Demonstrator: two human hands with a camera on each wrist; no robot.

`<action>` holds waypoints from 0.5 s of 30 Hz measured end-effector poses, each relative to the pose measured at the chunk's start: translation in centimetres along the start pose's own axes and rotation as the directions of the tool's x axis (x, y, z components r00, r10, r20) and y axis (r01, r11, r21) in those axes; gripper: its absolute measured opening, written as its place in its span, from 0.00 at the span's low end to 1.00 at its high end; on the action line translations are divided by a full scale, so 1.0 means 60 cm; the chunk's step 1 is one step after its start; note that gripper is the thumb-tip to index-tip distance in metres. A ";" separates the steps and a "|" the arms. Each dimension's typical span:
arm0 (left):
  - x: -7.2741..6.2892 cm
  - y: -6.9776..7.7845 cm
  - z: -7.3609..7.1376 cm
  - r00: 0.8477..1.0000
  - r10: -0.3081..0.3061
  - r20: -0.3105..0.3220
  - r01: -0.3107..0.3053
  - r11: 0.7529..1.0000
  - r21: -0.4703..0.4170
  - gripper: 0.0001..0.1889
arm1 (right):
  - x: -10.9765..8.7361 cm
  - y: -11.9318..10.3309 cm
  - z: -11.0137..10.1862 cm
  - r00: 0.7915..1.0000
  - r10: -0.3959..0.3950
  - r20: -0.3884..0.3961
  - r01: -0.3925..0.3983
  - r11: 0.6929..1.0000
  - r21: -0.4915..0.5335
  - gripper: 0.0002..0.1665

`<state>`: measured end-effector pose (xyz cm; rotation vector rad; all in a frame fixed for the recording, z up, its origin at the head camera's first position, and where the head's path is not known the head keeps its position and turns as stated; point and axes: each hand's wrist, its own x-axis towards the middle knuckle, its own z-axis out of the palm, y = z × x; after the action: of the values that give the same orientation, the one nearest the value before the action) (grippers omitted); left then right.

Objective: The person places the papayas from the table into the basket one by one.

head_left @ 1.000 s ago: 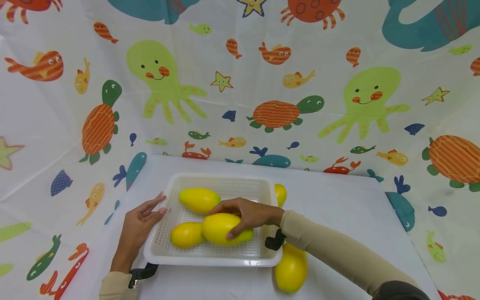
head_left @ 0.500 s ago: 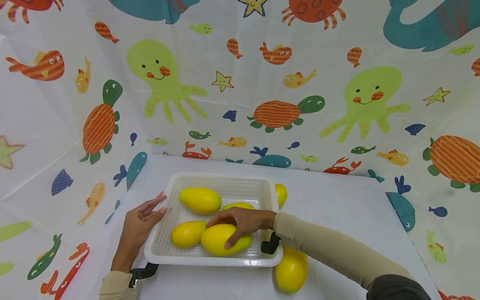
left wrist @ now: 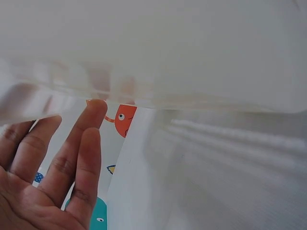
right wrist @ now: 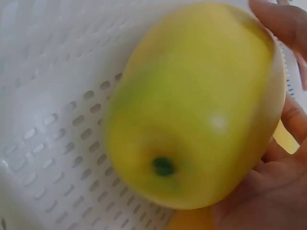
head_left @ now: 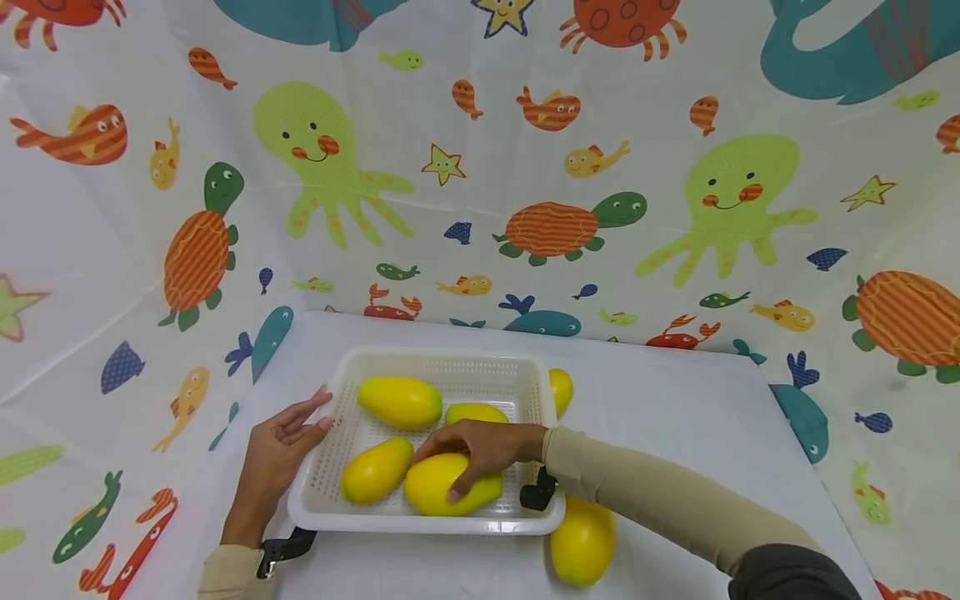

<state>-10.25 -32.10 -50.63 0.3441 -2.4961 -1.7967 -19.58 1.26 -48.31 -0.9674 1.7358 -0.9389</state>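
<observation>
A white perforated plastic basket [head_left: 427,523] holds several yellow mangoes. My right hand [head_left: 489,447] grips one mango [head_left: 442,482] low in the front of the basket, thumb on the near side and fingers over the far side. In the right wrist view the dark stem end of this mango [right wrist: 187,120] faces the camera, with the perforated floor beside it. My left hand [head_left: 281,446] rests at the basket's left rim, its fingers [left wrist: 88,148] fairly straight at the rim. Another mango [head_left: 377,471] lies tilted just left of the held one.
Inside the basket a mango [head_left: 400,402] lies at back left and another [head_left: 476,412] behind my right hand. Two mangoes stay outside on the white table, one [head_left: 582,542] at front right, one [head_left: 561,390] behind the right rim. A printed sea-animal cloth [head_left: 480,275] hangs behind.
My right hand has lowered the mango toward the front of the basket, uncovering the mango behind it. The mango on its left has turned to a slant. My left hand stays put.
</observation>
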 end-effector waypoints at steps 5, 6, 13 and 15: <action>-0.001 -0.002 0.001 1.000 0.003 0.003 -0.003 1.000 -0.006 0.33 | -0.005 -0.010 -0.005 1.000 -0.010 -0.026 0.011 0.999 0.044 0.39; -0.001 -0.003 0.002 1.000 0.006 0.002 -0.006 1.000 -0.005 0.33 | -0.007 -0.013 -0.008 0.999 -0.015 -0.035 0.016 0.998 0.054 0.40; -0.001 -0.004 0.004 1.000 0.023 -0.014 -0.023 1.000 -0.006 0.32 | -0.041 -0.048 -0.046 0.987 -0.105 -0.122 0.110 0.993 0.040 0.42; -0.001 -0.002 0.003 1.000 0.016 -0.013 -0.016 1.000 -0.008 0.33 | -0.058 -0.057 -0.065 0.975 -0.137 -0.175 0.144 0.989 0.027 0.42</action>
<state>-10.19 -31.96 -50.78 0.3329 -2.4751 -1.7926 -21.53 3.71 -42.92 -1.0185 1.8024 -1.1753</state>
